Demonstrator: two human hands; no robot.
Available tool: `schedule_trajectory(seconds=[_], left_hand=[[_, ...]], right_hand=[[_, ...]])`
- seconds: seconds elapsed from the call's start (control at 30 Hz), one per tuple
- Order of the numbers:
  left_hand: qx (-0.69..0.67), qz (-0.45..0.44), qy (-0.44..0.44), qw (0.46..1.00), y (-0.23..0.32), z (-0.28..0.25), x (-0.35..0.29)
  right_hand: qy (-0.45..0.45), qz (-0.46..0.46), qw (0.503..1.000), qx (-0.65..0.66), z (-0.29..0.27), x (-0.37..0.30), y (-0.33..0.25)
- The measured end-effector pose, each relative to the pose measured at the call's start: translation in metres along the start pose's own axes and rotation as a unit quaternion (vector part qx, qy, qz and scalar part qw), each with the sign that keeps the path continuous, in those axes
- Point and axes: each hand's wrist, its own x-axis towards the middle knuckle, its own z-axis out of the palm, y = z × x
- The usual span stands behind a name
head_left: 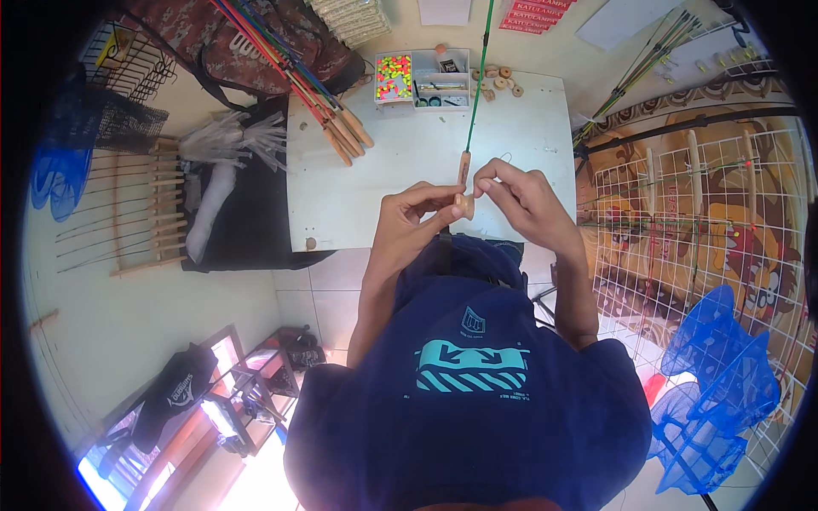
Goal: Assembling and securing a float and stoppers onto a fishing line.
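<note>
My left hand point(412, 220) grips a small round wooden spool point(464, 205) between thumb and fingers, above the near edge of the table. Close beside it, my right hand point(527, 200) has its thumb and forefinger pinched together just off the spool's right side; whatever is between them is too fine to make out. A green fishing rod point(479, 98) points away from me, its wooden handle point(464, 169) ending right at my left fingertips. Whether those fingers also touch the handle, I cannot tell. A thin curl of line point(506, 157) shows above my right hand.
On the white table point(358, 204), several rods with wooden handles point(348, 136) lie at the left. A divided tray point(441, 103) with bright floats point(394, 77) stands at the back, beside several wooden spools point(503, 82). Blue nets point(716, 383) and a wire grid point(682, 204) are on the right.
</note>
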Motion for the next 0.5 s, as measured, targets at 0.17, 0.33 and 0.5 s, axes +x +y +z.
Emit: schedule_trajectory(seconds=[0.17, 0.33, 0.5], left_hand=[[-0.005, 0.039, 0.018, 0.999, -0.005, 0.002, 0.005], [-0.017, 0.066, 0.023, 0.997, -0.006, 0.004, 0.009], [-0.013, 0.097, 0.015, 0.995, -0.014, 0.002, 0.011]], right_hand=[[0.005, -0.023, 0.999, 0.023, 0.011, -0.013, -0.008], [-0.002, 0.028, 0.999, 0.028, 0.016, -0.026, -0.008], [0.003, 0.030, 0.999, 0.036, 0.021, -0.033, -0.007]])
